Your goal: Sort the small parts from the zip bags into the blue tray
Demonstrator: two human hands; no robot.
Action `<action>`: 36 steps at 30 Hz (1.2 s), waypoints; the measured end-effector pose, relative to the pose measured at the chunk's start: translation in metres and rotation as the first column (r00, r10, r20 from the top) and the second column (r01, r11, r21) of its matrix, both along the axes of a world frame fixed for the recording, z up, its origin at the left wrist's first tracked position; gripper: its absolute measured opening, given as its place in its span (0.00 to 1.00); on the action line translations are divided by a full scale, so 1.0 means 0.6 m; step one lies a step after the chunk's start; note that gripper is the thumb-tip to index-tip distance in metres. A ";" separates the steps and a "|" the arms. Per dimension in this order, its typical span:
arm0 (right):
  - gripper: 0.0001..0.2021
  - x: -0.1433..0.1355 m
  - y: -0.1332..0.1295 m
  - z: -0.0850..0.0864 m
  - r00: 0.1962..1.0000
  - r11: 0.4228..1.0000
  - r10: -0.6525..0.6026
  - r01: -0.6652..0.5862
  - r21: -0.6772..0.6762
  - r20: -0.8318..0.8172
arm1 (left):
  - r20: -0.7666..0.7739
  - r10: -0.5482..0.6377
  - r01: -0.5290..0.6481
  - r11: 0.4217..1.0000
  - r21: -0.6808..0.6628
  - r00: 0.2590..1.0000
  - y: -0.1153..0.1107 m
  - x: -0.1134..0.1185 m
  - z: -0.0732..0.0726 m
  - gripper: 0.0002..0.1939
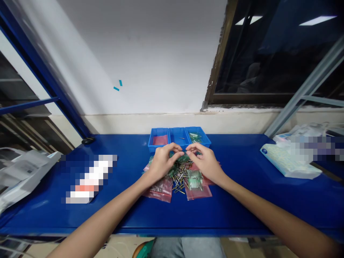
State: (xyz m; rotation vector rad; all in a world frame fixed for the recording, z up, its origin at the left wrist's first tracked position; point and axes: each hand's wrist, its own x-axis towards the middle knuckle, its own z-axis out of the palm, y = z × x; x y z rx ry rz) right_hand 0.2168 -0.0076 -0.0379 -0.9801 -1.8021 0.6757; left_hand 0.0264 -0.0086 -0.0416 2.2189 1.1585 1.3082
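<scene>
My left hand (166,159) and my right hand (201,157) are raised close together over the middle of the blue table, thumbs and fingertips pinched. Whatever lies between the fingertips is too small to make out. Beneath them is a pile of thin metal pins (180,177) with silver and brass-coloured parts. A pink plastic bag (161,190) lies left of the pile; another pink bag (200,193), on the right, has a clear greenish packet (195,180) on it. Behind my hands, three joined blue bins hold a pink bag (160,140), a small thin piece (182,138) and greenish packets (196,137).
On the blue table (236,200), a tissue box (290,163) sits at the right, white packaging (27,175) at the far left, and a blurred-out item (90,181) nearer the middle. A small black object (88,141) lies at the back left, by the wall.
</scene>
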 end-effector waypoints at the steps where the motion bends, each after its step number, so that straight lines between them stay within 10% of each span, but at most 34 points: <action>1: 0.04 -0.001 -0.001 -0.002 0.997 0.999 -0.007 0.004 0.036 0.083 | 0.029 0.003 -0.002 1.000 -0.023 1.000 0.000 0.000 0.000 0.04; 18: 0.11 -0.007 0.122 0.036 0.735 0.852 -0.380 0.041 0.522 0.561 | -0.095 0.135 -0.113 0.972 0.207 0.986 0.020 -0.040 0.023 0.13; 36: 0.11 0.029 0.032 -0.016 0.741 0.910 -0.064 -0.231 0.344 0.669 | -0.692 0.033 0.075 0.989 0.126 0.721 0.022 -0.062 0.030 0.19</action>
